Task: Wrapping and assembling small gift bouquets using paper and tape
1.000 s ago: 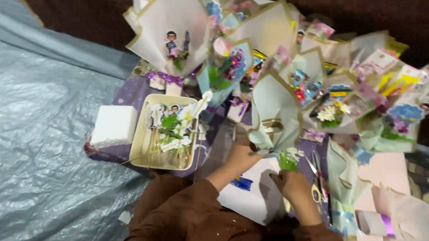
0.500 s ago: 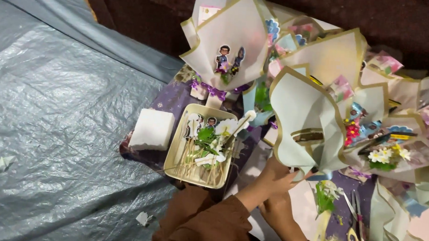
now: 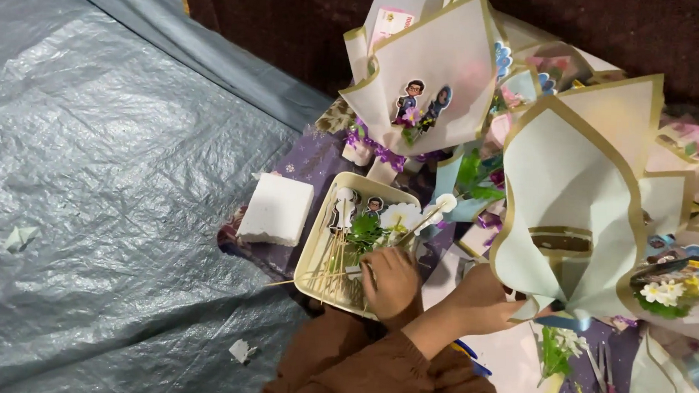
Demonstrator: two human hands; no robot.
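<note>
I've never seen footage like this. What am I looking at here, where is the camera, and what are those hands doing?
There is no machine: a person works with two bare hands, and the one camera sits on their head, looking down. The left hand reaches into a cream tray that holds thin wooden sticks, paper flowers and small cartoon figures on sticks. Whether it grips anything I cannot tell. The right hand holds the base of a pale blue paper bouquet wrap with gold edging. More such bouquets lie crowded behind it. A white foam block sits beside the tray on a purple cloth, scissors lie at lower right, and a grey plastic sheet covers the floor.
</note>
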